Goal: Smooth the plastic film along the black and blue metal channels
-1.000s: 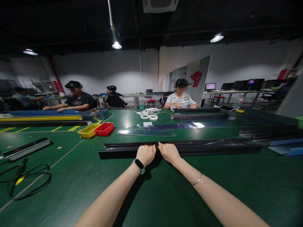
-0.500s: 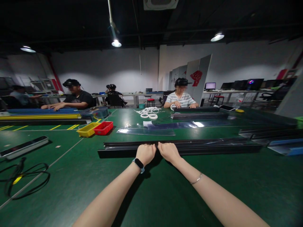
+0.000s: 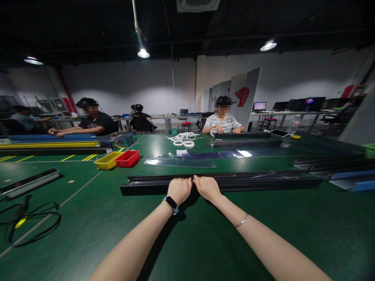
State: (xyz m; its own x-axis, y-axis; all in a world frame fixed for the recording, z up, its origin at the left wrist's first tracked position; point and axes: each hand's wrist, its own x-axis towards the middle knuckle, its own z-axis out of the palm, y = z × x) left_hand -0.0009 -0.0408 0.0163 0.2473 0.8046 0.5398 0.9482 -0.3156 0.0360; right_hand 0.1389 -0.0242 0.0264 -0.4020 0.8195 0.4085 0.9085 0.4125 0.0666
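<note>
A long black channel-shaped profile point(image 3: 258, 185) lies crosswise on the green table in front of me. My left hand point(image 3: 179, 189) is closed on its near edge left of the middle, knuckles up, and wears a watch. My right hand point(image 3: 206, 187) is closed on the same edge just to the right, thumb side facing the left hand with a narrow gap between. Both sets of fingertips are hidden behind the hands. Along the profile's right part a shiny clear strip point(image 3: 274, 173) shows. A loose clear plastic strip point(image 3: 180, 162) lies just beyond the profile.
Yellow point(image 3: 108, 160) and red bins point(image 3: 127, 158) stand left of the far strips. White tape rings point(image 3: 188, 144) lie farther back. More black profiles and a blue one point(image 3: 353, 180) are at right. A black cable point(image 3: 32, 222) is at left. A co-worker point(image 3: 223, 123) sits opposite.
My hands stay closed on the profile in nearly the same place. The view has shifted slightly. At left, a co-worker's hands have moved.
</note>
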